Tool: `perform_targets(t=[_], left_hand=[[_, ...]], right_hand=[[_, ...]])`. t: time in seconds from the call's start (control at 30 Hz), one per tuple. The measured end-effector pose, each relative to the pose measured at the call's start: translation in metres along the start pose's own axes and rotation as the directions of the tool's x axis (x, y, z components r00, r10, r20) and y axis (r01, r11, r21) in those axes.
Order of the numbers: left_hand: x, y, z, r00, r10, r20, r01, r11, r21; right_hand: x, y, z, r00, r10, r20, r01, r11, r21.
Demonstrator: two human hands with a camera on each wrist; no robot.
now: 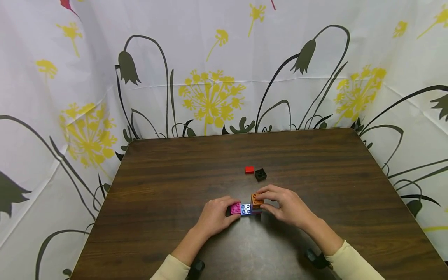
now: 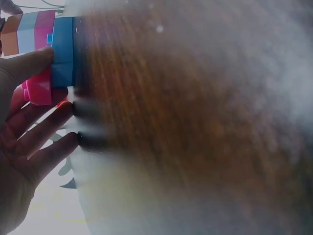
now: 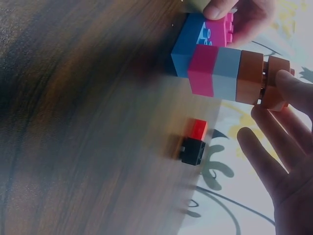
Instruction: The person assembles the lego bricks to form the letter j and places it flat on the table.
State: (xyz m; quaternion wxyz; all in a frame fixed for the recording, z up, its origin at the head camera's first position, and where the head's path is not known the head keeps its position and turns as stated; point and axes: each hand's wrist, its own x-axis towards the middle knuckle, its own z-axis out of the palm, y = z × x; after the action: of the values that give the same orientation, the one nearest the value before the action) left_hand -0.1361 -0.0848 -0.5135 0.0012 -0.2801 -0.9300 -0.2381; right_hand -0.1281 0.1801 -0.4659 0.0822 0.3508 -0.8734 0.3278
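Observation:
A long blue brick [image 1: 246, 209] lies on the table, a pink brick [image 1: 235, 208] on its left end. My left hand [image 1: 216, 216] pinches that pink brick, thumb in front and fingers behind. On the blue brick's other end rises a stack: a pink brick [image 3: 201, 71], a light blue brick [image 3: 226, 73] and a brown-orange brick [image 3: 249, 76]. Between thumb and fingertips my right hand [image 1: 288, 204] holds another brown-orange brick [image 3: 273, 68] at the stack's top. In the right wrist view a narrow gap with studs shows between the two brown-orange bricks.
Farther back on the dark wooden table [image 1: 182, 167] lie a small red brick [image 1: 249, 170] and a black brick [image 1: 260, 174], side by side. A white curtain [image 1: 217, 50] with printed flowers hangs behind the table's far edge.

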Motion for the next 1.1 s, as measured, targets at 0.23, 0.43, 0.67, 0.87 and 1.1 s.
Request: perform_targets(t=[0.23, 0.43, 0.67, 0.87, 1.1], left_hand=[[-0.0003, -0.0001, -0.0002, 1.000, -0.003, 0.007, 0.003, 1.000, 0.002], [0.0002, -0.0008, 0.0004, 1.000, 0.000, -0.004, 0.000, 1.000, 0.007], [0.0005, -0.0015, 0.0003, 1.000, 0.013, -0.021, -0.013, 1.000, 0.007], [0.0009, -0.0021, 0.0001, 0.999, 0.019, -0.027, -0.019, 1.000, 0.010], [0.0007, -0.0019, 0.0002, 1.000, 0.018, -0.015, -0.018, 1.000, 0.012]], right_hand=[[0.0002, 0.0002, 0.0025, 0.999, -0.029, -0.017, 0.028, 0.999, -0.040], [0.0027, -0.0017, 0.0021, 0.999, -0.043, -0.017, 0.042, 0.997, -0.062], [0.0056, -0.0042, 0.0012, 0.998, -0.053, -0.014, 0.053, 0.997, -0.061], [0.0061, -0.0054, 0.0006, 0.999, -0.046, 0.001, 0.046, 0.997, -0.061], [0.0075, -0.0076, -0.0002, 0.999, -0.021, 0.028, 0.023, 0.996, -0.082]])
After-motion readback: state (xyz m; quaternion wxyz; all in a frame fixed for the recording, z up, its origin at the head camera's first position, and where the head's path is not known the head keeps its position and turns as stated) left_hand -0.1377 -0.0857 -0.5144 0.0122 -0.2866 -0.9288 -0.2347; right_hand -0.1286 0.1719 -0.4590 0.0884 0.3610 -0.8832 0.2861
